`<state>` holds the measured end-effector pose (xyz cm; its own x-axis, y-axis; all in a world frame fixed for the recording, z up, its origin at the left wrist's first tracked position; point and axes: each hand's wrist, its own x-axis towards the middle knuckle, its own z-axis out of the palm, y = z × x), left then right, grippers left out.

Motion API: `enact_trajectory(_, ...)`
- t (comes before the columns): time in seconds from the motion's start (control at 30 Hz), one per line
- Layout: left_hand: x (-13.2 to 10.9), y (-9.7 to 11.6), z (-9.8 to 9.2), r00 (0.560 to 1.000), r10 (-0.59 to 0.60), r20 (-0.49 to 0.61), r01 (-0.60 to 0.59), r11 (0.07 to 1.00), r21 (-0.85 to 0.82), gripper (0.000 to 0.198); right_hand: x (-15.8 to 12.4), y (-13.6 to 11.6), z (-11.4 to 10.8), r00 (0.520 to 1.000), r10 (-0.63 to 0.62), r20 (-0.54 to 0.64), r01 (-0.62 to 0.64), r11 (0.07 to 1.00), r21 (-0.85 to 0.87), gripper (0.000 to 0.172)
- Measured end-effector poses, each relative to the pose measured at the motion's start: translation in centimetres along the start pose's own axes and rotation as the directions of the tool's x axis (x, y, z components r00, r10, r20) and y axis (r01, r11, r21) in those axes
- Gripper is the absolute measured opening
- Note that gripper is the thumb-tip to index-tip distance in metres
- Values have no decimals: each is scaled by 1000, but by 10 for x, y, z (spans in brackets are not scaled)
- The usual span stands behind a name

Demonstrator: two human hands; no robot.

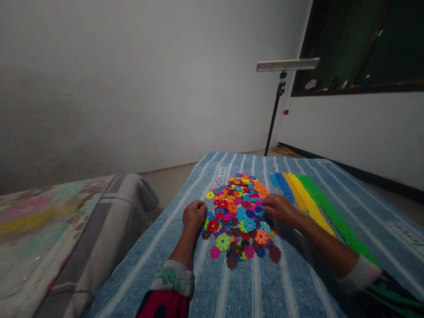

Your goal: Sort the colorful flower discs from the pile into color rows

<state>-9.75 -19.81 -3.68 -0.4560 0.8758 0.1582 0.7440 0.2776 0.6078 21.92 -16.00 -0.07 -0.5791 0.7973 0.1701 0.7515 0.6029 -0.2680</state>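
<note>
A heap of colourful flower-shaped plastic discs (249, 224) is spread over a blue striped cloth (172, 269). At the heap's left edge rests my left hand (194, 215), its fingers curled closed. My right hand (278, 209) is at the heap's right side, thumb and fingers pinched together. Whatever either hand may hold is too small or hidden to make out. Right of the heap, discs are laid in long single-colour rows: a green row (338, 221), a yellow row (309, 204), an orange-yellow row (295, 191) and a blue row (285, 186).
To the left stands another surface with a grey cover (124, 207) and a patterned cloth (39, 238), a gap between it and the striped cloth. A light bar on a black stand (273, 115) rises behind the far edge. A dark window (361, 48) is at upper right.
</note>
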Motion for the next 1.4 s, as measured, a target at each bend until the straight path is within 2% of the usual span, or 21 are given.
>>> enact_trajectory(0.17,-4,-1,0,1000,-7,3,7,1000,-11,22,76,-69,30,992,-128,-4,128,991,-29,23)
enact_trajectory(0.3,-5,-2,0,1000,-14,-8,14,1000,-15,21,126,-108,51,988,-155,24,157,985,-72,25)
enact_trajectory(0.43,-5,-6,1,1000,2,-13,-2,1000,-14,19,157,-126,65,989,-135,66,142,982,-122,25)
enact_trajectory(0.63,-2,-8,1,1000,14,-24,-14,1000,4,19,177,-126,78,986,-64,153,91,980,-177,36)
enact_trajectory(0.87,-1,-5,-1,1000,-2,1,2,1000,30,23,171,-125,77,990,-111,82,120,985,-121,32)
enact_trajectory(1.0,3,-6,-1,1000,18,-10,-17,999,42,24,159,-122,65,992,-123,29,124,992,-32,27)
enact_trajectory(1.1,6,-5,-2,1000,11,-14,-11,999,38,24,144,-111,52,994,-107,-9,107,993,57,21)
enact_trajectory(1.23,10,-3,-4,1000,3,-30,-2,999,47,26,111,-76,25,998,-63,-30,67,987,145,17)
enact_trajectory(1.4,16,-1,-4,999,19,-48,-18,1000,14,22,41,-7,-20,999,29,-19,-25,987,159,11)
